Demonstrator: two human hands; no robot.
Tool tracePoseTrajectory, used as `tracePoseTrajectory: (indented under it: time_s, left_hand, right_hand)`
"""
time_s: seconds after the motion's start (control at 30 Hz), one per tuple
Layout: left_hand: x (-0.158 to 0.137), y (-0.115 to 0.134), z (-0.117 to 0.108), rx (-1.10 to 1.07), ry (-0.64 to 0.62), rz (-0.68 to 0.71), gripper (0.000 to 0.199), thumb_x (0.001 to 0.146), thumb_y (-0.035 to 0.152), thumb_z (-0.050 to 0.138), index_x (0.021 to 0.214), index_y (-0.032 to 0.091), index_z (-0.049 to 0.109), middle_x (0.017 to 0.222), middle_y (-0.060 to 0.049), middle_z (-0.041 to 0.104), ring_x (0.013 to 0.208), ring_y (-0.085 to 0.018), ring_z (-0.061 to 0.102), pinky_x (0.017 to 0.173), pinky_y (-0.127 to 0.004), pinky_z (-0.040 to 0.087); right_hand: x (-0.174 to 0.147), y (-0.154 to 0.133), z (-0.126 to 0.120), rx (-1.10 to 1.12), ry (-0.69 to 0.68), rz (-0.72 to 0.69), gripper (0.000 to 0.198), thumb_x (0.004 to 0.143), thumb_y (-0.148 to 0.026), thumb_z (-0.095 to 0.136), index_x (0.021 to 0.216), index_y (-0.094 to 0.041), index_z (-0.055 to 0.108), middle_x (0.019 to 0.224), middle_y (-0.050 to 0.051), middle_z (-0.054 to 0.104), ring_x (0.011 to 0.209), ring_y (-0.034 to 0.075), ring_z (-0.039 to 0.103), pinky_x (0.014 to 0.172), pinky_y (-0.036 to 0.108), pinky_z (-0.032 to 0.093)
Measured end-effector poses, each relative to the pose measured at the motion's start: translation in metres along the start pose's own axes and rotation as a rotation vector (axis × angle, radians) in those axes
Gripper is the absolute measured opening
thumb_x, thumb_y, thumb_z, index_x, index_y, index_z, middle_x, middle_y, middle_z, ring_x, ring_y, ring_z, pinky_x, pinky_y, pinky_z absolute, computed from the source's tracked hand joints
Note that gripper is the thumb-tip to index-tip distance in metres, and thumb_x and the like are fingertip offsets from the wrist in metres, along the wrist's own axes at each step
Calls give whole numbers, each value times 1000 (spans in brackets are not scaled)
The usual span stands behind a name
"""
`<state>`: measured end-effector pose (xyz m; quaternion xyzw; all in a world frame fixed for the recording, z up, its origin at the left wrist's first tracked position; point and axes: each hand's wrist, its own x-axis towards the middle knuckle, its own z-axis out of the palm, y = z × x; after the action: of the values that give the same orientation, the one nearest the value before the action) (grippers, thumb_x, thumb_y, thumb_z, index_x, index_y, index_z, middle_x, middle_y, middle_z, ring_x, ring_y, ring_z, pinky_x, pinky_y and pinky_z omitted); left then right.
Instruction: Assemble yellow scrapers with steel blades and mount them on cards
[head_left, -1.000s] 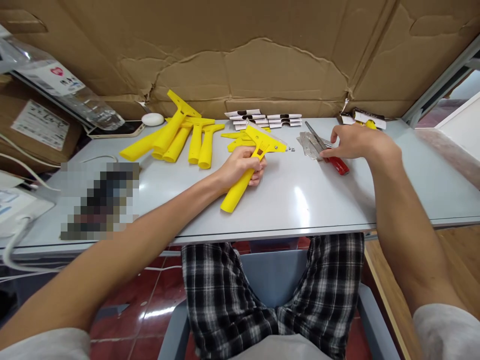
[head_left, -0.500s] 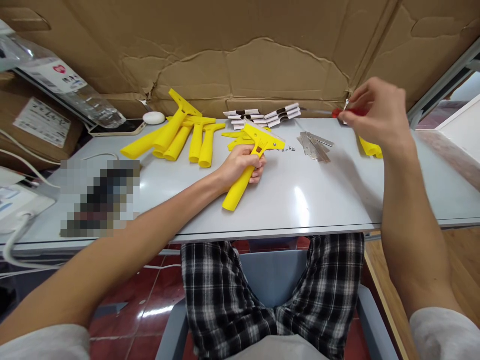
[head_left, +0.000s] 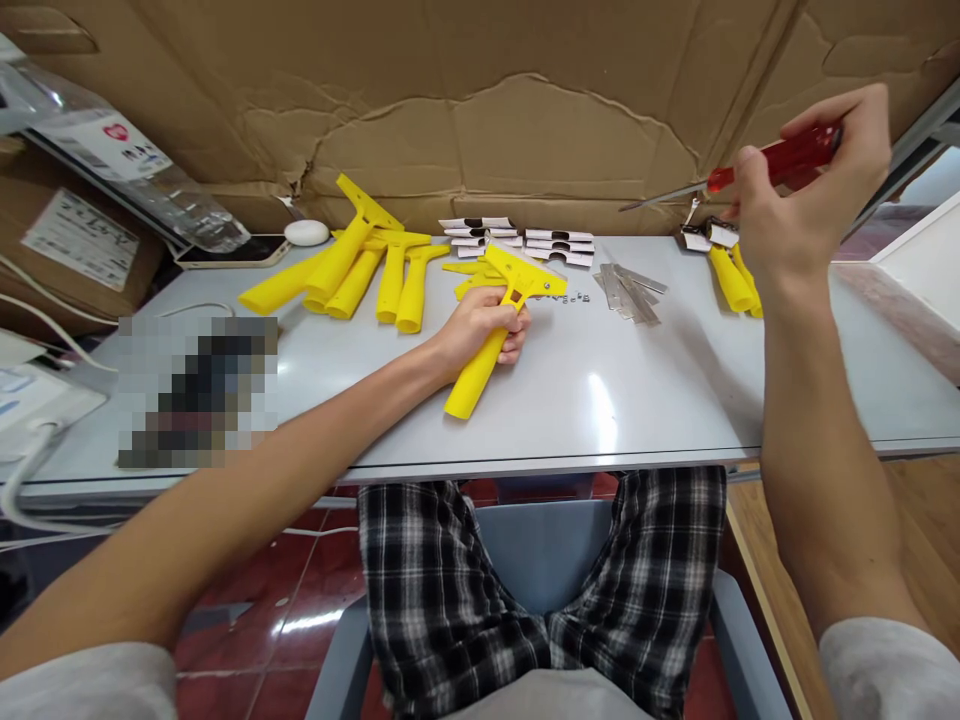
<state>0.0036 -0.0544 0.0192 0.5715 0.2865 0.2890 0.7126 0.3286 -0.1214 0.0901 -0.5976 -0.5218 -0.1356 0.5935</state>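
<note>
Now the right hand (head_left: 814, 215) grips a red-handled screwdriver (head_left: 796, 160) aloft, the left hand (head_left: 477, 328) clasps a yellow scraper (head_left: 480, 375) above the tabletop (head_left: 667, 400); a heart (head_left: 116, 132) marks the bottle label (head_left: 139, 155), the carton label (head_left: 81, 238) too blurred to read.

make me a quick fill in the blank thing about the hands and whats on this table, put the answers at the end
1. The left hand grips a plastic scraper coloured ____.
2. The right hand holds a screwdriver whose handle is ____.
3. In the picture, the loose metal blades lie to the ____ of the tiny metal parts.
4. The tall brown panel behind the table is made of ____.

Missing words: yellow; red; right; cardboard.
</note>
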Motion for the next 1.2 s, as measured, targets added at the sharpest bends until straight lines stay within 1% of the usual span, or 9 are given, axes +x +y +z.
tracePoseTrajectory:
  time_s: [0.07, 0.1, 0.17, 0.27, 0.37, 0.5, 0.73, 0.93, 1.2]
  left_hand:
    - [0, 0, 1, -3, 2, -6, 24, 57, 18, 75, 67, 20, 53, 62, 3, 50, 48, -9, 48, 40, -22, 38]
    - [0, 0, 1, -6, 5, -5, 25, 56, 18, 75, 67, 20, 53, 63, 2, 51, 48, -9, 48, 40, -22, 38]
    - [0, 0, 2, -8, 4, -3, 25, 57, 18, 75, 69, 20, 53, 63, 2, 51, 48, -9, 48, 40, -22, 38]
    - [0, -1, 2, -7, 7, -2, 26, 57, 18, 75, 70, 21, 52, 63, 3, 51, 49, -9, 47, 40, -21, 38]
    - [1, -2, 2, -7, 24, 8, 26, 58, 18, 74, 69, 21, 51, 62, 3, 49, 49, -9, 47, 40, -21, 38]
    - [1, -3, 3, -19, 59, 24, 26, 57, 18, 75, 70, 21, 52, 65, 3, 51, 49, -9, 47, 39, -22, 38]
    - [1, -3, 4, -41, 85, 3, 32, 56, 17, 74, 75, 23, 49, 69, 2, 54, 50, -9, 47, 40, -22, 37]
    - [1, -3, 3, -47, 84, 6, 32, 57, 16, 73, 75, 23, 49, 70, 2, 55, 51, -9, 47, 40, -22, 37]
    - [2, -4, 6, -9, 134, 13, 26, 55, 17, 72, 71, 21, 52, 65, 1, 53, 51, -10, 48, 40, -23, 38]
  right_hand:
    - [2, 1, 7, 151, 254, -93, 29, 76, -21, 65, 91, -23, 40, 103, 4, 53, 72, 8, 49, 65, 31, 47]
    - [2, 1, 10, 231, 283, -114, 32, 75, -24, 64, 90, -24, 36, 99, 3, 49, 66, 7, 47, 57, 31, 44]
    - [4, 2, 15, 358, 234, -105, 39, 76, -30, 62, 91, -25, 27, 93, 0, 40, 58, 8, 43, 49, 31, 36]
    - [4, -1, 19, 483, 173, -67, 41, 68, -38, 58, 93, -26, 28, 82, -2, 31, 53, 12, 42, 46, 29, 27]
    - [0, -9, 17, 499, 135, -9, 41, 60, -41, 53, 94, -28, 34, 70, -4, 39, 47, 12, 35, 45, 32, 26]
    - [-7, -19, 15, 475, 23, 23, 40, 59, -38, 60, 91, -29, 39, 69, -3, 48, 48, 15, 43, 47, 35, 30]
    - [-9, -19, 17, 564, 45, 13, 36, 56, -33, 59, 88, -30, 43, 64, -4, 47, 45, 15, 44, 43, 36, 23]
    - [-9, -19, 10, 363, -45, 24, 39, 64, -41, 61, 90, -30, 34, 71, -2, 49, 52, 17, 49, 49, 37, 35]
    - [-14, -26, 19, 596, 45, -86, 33, 59, -30, 61, 88, -27, 46, 68, -7, 43, 45, 14, 51, 39, 36, 26]
